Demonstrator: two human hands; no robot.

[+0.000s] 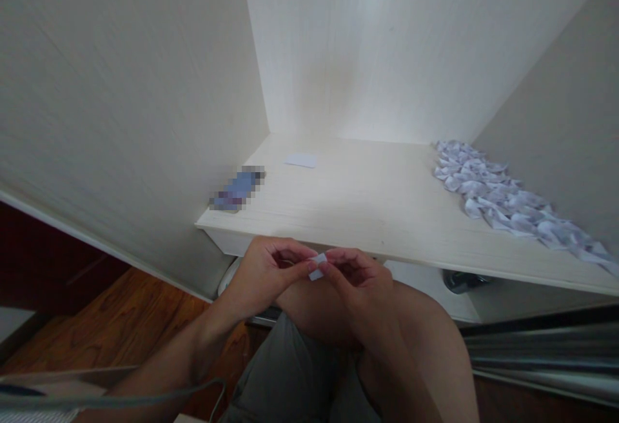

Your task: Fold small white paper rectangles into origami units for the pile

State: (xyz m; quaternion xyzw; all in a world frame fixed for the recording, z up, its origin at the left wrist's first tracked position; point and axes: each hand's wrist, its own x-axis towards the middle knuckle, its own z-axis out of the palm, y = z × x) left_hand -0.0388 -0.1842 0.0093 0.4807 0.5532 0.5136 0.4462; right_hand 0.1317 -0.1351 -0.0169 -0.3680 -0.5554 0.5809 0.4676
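Note:
Between my fingertips is a small folded piece of white paper [318,267], held above my knees just in front of the shelf edge. My left hand [273,271] pinches its left side with thumb and forefinger. On the other side my right hand [360,275] grips it the same way, thumb on top. Both hands are closed and nearly touch each other. Farther back on the shelf lies a flat white paper strip [300,160]. Along the right wall runs a long heap of linked, folded white paper pieces [512,200].
A pale wooden shelf [367,197] stands between side panels and a back panel. A blurred-out phone-like object [238,189] lies at its left end. Below the shelf, a dark, shiny object [464,280] sits at the right. A grey cable [145,399] crosses the lower left.

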